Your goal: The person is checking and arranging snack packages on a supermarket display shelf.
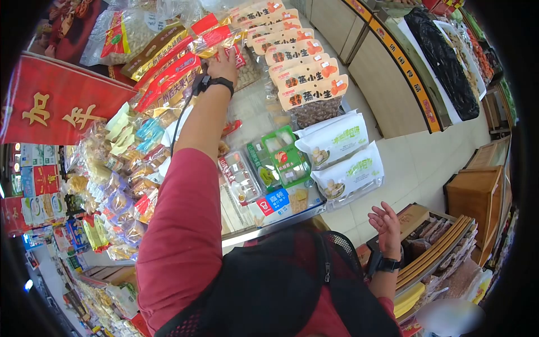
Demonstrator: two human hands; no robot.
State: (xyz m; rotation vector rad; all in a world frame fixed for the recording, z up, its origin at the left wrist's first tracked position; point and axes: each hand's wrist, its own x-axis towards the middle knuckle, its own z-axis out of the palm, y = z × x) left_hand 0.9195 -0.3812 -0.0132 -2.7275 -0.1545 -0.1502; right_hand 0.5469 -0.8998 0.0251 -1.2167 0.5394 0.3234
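My left hand [223,68] reaches over the display counter, its fingers on the red and yellow top of a clear bag of pale nuts [247,74]. The fingers look bent onto the bag's edge; the thumb is hidden. Left of that hand lean red and gold snack bags [168,78]. To its right runs a row of bags with cream-coloured headers [306,73], the front one holding dark contents. Off the counter at the lower right, my right hand [386,226] is held up with fingers apart and nothing in it.
Near the counter's front edge lie a green-lidded plastic box [286,154], other small boxes and white packs [348,174]. A heap of wrapped snacks [120,185] fills the left side. A red sign [62,101] stands at the far left. Shelves and a wooden cabinet [474,194] are at right.
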